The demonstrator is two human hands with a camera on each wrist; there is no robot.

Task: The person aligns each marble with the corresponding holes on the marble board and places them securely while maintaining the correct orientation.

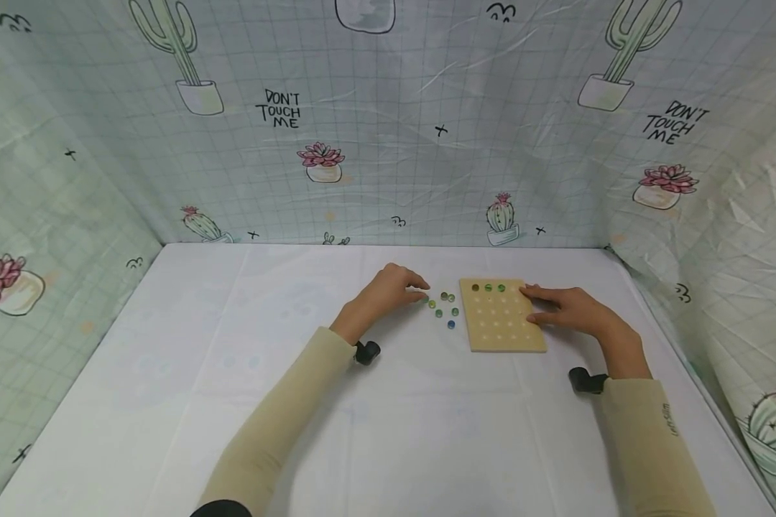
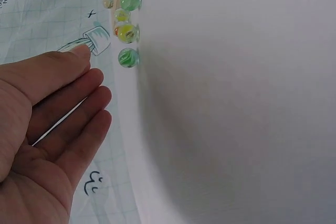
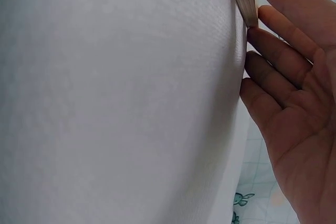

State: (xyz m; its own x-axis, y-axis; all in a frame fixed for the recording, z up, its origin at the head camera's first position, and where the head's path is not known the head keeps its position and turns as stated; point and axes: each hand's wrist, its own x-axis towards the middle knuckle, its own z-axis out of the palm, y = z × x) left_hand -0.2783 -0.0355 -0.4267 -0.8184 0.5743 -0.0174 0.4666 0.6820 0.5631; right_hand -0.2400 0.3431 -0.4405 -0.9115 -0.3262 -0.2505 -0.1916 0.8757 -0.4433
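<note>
White-covered table [image 1: 440, 445] — wooden board [image 1: 501, 319]; loose glass marbles [image 1: 439, 313] — near board's left edge

Glossy glass marbles [image 1: 451, 324], matt wooden board [image 1: 501, 345]

Glass marbles [image 2: 128, 57] show green and yellow swirls (with one blue marble [image 1: 451, 324] among them), the tan board [image 1: 485, 345] bears rows of pale dots, and the table covering [image 1: 427, 438] is white. Beige sleeves [image 1: 649, 445], the right with dark lettering [image 1: 669, 419], contrast with black wrist cameras [image 1: 367, 352]; the pale backdrop [image 1: 388, 93] pairs gridlines with green cacti [image 1: 501, 215], pink succulents [image 1: 320, 154] and black slogans [image 1: 281, 109].
</note>
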